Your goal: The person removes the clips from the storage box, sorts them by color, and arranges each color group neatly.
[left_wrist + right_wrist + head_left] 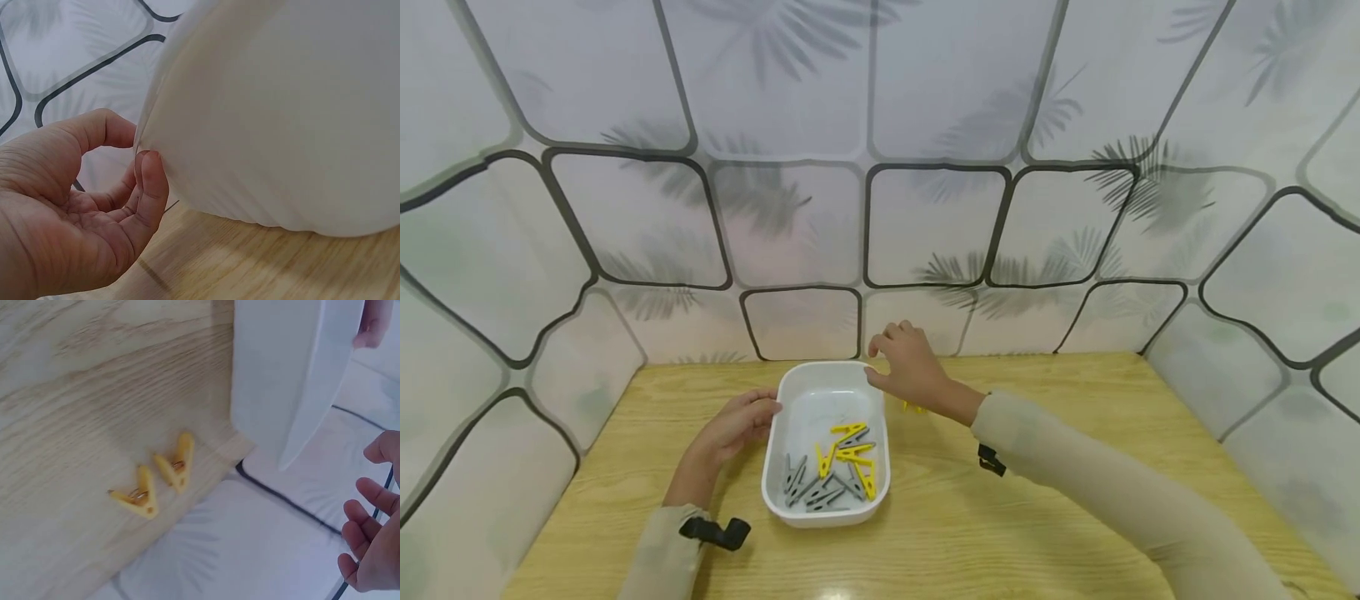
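Note:
A white plastic tray point(775, 492) stands on the table, with several yellow clothespins point(854, 452) and grey clothespins point(822, 493) in its near half. At the tray's left side, my left hand point(741, 423) pinches the rim between thumb and fingertips; the left wrist view shows the hand point(94, 206) against the tray wall point(269, 125). My right hand point(910, 362) is raised by the tray's far right corner, its fingers loosely bent and holding nothing. Two yellow clothespins point(140, 497) lie on the table to the tray's right, partly hidden by the right hand and forearm in the head view.
The wooden table point(1037, 500) meets patterned fabric walls point(940, 225) at the back and both sides. Black bands with small mounts sit on both sleeves, one on the left wrist point(715, 532) and one on the right point(991, 460).

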Tool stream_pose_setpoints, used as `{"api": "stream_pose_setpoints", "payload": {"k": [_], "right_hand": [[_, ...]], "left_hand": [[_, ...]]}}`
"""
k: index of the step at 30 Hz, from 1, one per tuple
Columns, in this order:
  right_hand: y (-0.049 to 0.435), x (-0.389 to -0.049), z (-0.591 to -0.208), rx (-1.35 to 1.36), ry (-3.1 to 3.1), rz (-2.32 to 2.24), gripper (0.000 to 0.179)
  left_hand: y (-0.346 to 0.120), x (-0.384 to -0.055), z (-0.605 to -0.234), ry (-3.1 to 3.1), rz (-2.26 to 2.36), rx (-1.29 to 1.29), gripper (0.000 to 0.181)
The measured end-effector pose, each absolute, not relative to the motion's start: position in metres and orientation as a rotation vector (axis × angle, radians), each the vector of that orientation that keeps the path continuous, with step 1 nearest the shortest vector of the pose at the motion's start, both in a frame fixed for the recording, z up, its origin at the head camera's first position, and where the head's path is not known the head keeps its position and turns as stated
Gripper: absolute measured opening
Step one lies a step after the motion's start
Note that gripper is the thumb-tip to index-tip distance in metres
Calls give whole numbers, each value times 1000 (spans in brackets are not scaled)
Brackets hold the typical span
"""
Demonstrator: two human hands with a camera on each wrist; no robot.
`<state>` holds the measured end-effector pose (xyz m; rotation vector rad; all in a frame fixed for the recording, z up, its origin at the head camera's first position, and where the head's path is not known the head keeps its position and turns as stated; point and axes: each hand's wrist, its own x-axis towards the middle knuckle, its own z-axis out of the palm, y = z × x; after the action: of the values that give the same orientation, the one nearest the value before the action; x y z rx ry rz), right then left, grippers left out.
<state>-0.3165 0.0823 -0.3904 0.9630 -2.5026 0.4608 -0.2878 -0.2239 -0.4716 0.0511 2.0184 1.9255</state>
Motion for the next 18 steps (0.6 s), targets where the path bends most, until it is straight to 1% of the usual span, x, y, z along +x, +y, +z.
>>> {"api": "stream_pose_setpoints", "payload": {"k": [5,10,18], "right_hand": [[63,-309,-387,1187,-2497,312,20],[48,-301,-390,1401,-2502,167,23],[25,-295,-393,1594,-2626,-152,27]], "left_hand": [[-223,-289,-472,2016,1938,50,53],[-221,-289,-472,2030,1939,46,50],[-223,-287,-470,2018,1954,37,47]]}}
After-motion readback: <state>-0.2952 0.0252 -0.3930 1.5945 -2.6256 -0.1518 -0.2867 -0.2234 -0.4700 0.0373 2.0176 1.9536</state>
